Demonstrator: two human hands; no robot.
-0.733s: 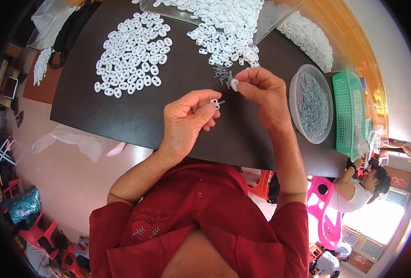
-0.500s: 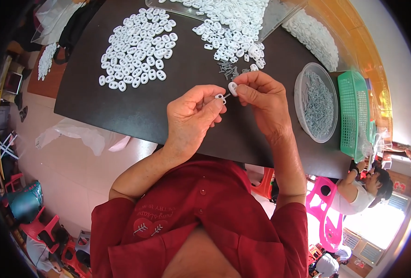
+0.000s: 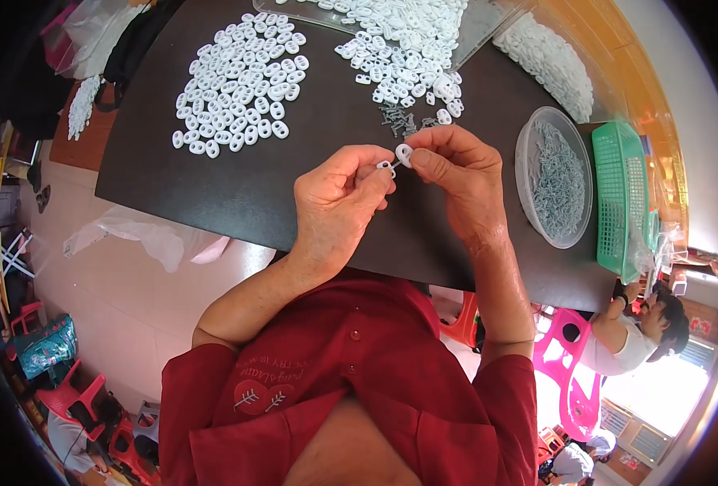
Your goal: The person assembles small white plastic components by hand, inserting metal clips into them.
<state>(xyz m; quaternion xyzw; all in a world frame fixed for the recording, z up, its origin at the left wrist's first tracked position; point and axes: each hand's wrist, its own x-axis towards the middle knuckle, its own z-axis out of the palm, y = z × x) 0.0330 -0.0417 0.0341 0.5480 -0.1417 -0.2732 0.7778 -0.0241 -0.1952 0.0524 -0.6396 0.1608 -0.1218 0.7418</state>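
Over the near part of the dark table, my left hand (image 3: pixel 333 206) pinches a small white plastic piece (image 3: pixel 385 166) between thumb and fingers. A thin grey screw (image 3: pixel 396 164) runs from that piece towards my right hand (image 3: pixel 468 186). There, thumb and forefinger are closed on a white oval plastic piece (image 3: pixel 404 154) with holes. The two pieces are held nearly together, with only a short length of screw showing. Just beyond my fingers lies a small heap of loose grey screws (image 3: pixel 394 121).
Many white oval pieces (image 3: pixel 237 89) spread over the table (image 3: pixel 172 190) at left; more white pieces (image 3: pixel 399 40) heap at the back around a clear tray. Right of my hand stand a round clear tub (image 3: pixel 523 178) of screws and a green basket (image 3: pixel 610 202). A person (image 3: pixel 626 340) sits beyond.
The white oval piece in my right hand has come slightly closer to the piece in my left, and less of the screw shows. Both hands keep their grip.
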